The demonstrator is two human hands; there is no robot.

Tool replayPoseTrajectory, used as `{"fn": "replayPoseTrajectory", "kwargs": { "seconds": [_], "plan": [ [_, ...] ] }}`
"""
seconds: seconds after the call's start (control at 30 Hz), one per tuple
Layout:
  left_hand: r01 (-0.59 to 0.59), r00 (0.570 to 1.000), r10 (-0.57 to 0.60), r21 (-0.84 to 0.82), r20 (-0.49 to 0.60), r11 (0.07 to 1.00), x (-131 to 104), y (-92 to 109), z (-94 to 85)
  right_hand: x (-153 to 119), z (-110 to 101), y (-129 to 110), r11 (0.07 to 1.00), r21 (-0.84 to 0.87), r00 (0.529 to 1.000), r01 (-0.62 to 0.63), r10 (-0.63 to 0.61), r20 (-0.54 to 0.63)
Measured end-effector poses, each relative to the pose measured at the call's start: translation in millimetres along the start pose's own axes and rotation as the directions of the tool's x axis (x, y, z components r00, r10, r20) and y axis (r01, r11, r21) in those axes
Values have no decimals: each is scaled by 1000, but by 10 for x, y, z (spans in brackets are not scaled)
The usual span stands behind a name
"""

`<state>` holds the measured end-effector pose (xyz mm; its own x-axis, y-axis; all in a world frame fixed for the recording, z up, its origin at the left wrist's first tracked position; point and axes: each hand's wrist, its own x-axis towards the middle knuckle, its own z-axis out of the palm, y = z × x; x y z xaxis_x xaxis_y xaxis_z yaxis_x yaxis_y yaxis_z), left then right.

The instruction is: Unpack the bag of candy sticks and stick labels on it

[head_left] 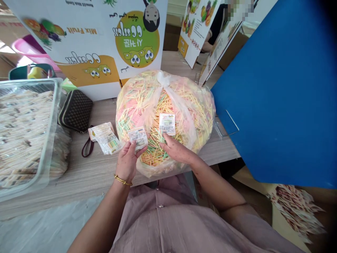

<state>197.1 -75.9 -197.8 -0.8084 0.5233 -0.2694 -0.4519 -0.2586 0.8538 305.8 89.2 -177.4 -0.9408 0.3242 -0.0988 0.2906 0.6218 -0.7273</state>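
A large clear plastic bag (pixel 202 116) lies open on the table, filled with thin candy sticks (pixel 164 102) in yellow, pink, orange and green. My left hand (pixel 129 156) is closed on a small printed packet (pixel 138 138), thumb in front, at the bag's near left side. Over the sticks, my right hand (pixel 175 149) has its thumb and fingers drawn together, with pale green sticks showing at the fingertips. A second printed packet (pixel 167 123) lies against the sticks just beyond those fingertips, touching them. More packets (pixel 106 137) lie in a loose pile left of the bag.
A clear tub (pixel 50 140) full of packed sticks stands at left, beside a dark patterned pouch (pixel 76 110). Printed cartons (pixel 89 45) rise behind the bag. A blue panel (pixel 279 95) blocks the right side. Below it, a carton holds printed packets (pixel 296 209). Another person is partly visible behind.
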Motion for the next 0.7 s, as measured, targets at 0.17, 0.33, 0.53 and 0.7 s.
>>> {"fn": "replayPoseTrajectory", "kwargs": {
  "seconds": [0.17,0.33,0.53,0.7],
  "plan": [
    [-8,1000,7,10,16,1000,-19,-13,6,52,31,-10,1000,10,1000,7,-7,3],
    [-10,1000,9,26,24,1000,-7,-45,12,76,-2,-69,989,144,1000,19,-19,0],
    [27,999,-28,41,23,999,-5,-61,22,90,-70,-128,972,221,997,81,-82,-3],
    [60,997,-61,39,38,997,-10,-68,21,100,-112,-158,958,252,983,137,-99,-157]
  ]
}}
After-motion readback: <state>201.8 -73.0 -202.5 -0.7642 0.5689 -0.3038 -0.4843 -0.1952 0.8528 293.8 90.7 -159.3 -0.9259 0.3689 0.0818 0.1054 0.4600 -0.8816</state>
